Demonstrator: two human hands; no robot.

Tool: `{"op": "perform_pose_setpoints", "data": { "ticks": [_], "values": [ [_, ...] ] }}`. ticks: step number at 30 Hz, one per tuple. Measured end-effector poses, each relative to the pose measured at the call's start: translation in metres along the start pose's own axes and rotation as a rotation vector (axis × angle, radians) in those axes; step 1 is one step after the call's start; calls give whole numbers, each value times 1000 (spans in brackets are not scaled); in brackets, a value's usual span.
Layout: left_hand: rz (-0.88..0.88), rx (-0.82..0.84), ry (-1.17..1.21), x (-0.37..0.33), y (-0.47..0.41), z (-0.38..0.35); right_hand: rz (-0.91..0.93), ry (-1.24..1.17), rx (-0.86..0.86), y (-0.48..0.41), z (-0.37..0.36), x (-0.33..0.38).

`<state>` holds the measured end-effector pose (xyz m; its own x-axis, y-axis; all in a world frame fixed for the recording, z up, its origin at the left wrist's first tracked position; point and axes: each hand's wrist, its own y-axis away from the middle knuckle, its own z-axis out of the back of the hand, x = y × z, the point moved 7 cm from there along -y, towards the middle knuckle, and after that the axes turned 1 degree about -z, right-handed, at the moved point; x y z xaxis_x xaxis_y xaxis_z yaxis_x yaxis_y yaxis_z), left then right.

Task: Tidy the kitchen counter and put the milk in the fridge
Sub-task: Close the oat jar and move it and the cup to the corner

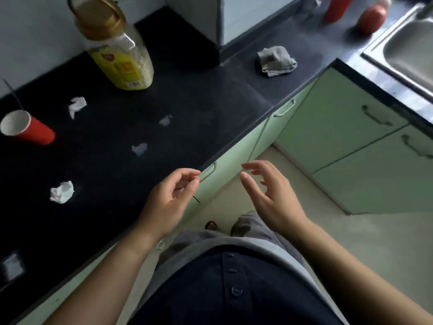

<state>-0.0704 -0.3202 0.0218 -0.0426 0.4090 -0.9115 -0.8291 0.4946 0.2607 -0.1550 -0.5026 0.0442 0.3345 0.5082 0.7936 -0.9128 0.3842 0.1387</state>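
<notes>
Navy shirt (210, 289), black counter (112, 174), green cabinets (339, 141)

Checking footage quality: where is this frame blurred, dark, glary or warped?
Head view: the yellow-labelled bottle and red bottles along the top are smeared; the counter goes nearly black at left; a pale sheen lies near the grey cloth; the wide lens bows the counter edge.

Dim, soft daylight comes from the upper right, glaring off the sink (398, 64) rim and paling the counter (187, 109) there, its left end deep in shadow; edges bend, everything slightly blurred.
</notes>
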Motion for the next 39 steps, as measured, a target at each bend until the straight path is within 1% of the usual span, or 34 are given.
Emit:
{"op": "perform_pose_setpoints", "data": {
  "ticks": [4, 6, 10, 13, 16, 19, 22, 24, 25, 30, 34, 39],
  "values": [
    [102, -113, -45, 16, -29, 20, 15, -7, 130, -59, -13, -2],
    [164, -190, -64, 24, -45, 32, 57, -3, 207, -100, -19, 3],
    [280, -341, -126, 27, -88, 64, 226, 30, 358, -190, -29, 40],
    [346, -416, -193, 30, -128, 95, 395, 75, 404, -254, -40, 82],
    [393, -463, -295, 40, -164, 130, 537, 77, 392, -307, -55, 131],
    [470, -490, -413, 54, -190, 164, 610, 59, 374, -347, -76, 179],
    [526, -517, -501, 68, -207, 188, 716, 52, 322, -373, -96, 223],
    [539, -560, -531, 77, -215, 199, 747, 45, 307, -386, -110, 245],
    [546, -581, -547, 82, -217, 202, 733, 44, 320, -392, -118, 253],
    [569, -613, -663, 108, -226, 203, 689, 38, 380, -407, -154, 266],
    [571, -559, -750, 124, -227, 196, 698, 38, 361, -412, -168, 265],
    [543, -551, -828, 125, -226, 196, 735, -11, 296, -415, -169, 267]
  ]
}}
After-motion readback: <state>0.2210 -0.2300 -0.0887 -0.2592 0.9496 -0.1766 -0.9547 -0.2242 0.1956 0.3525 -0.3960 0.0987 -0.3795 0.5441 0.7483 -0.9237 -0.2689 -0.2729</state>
